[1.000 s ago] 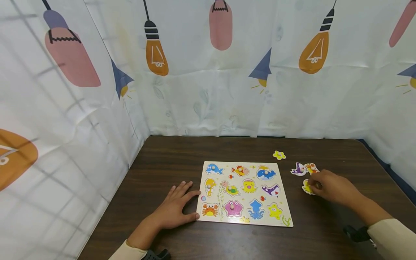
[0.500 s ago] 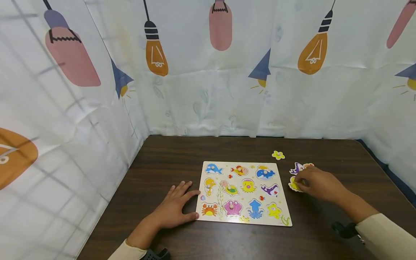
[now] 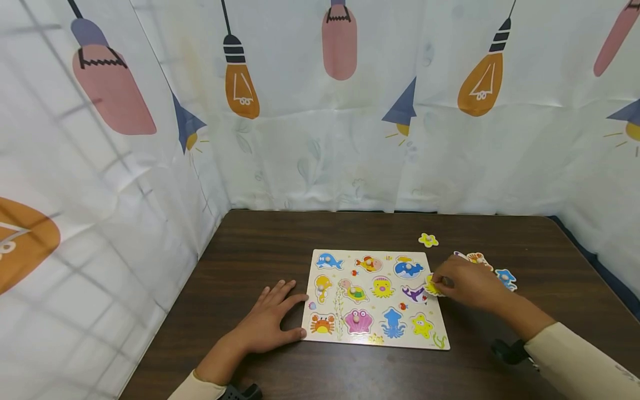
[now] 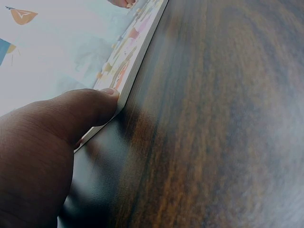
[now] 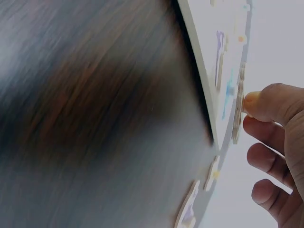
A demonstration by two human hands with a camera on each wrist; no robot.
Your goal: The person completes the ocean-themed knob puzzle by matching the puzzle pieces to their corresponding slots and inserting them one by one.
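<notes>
A white puzzle board (image 3: 352, 339) printed with sea animals lies on the dark wooden table. My left hand (image 3: 272, 322) rests at its left edge with fingers spread; in the left wrist view the thumb (image 4: 92, 107) touches the board's corner. Over the board's right edge, my right hand (image 3: 465, 280) pinches a yellow puzzle piece (image 3: 432, 285), thumb and finger covering part of it. The right wrist view shows this piece (image 5: 238, 109) edge-on, held by its knob, above the board's face. It overlaps the purple whale picture (image 3: 414, 293) in the head view.
Behind the right hand lie an orange-and-white piece (image 3: 478, 260), a blue piece (image 3: 506, 278) and a mostly hidden purple piece (image 3: 460, 255). A yellow star-shaped piece (image 3: 428, 240) sits beyond the board's far right corner. A patterned white curtain (image 3: 300, 166) surrounds the table.
My right hand has moved left from the loose pieces to the board's right edge, carrying the yellow puzzle piece. The blue piece has come into sight. My left hand has stayed put.
</notes>
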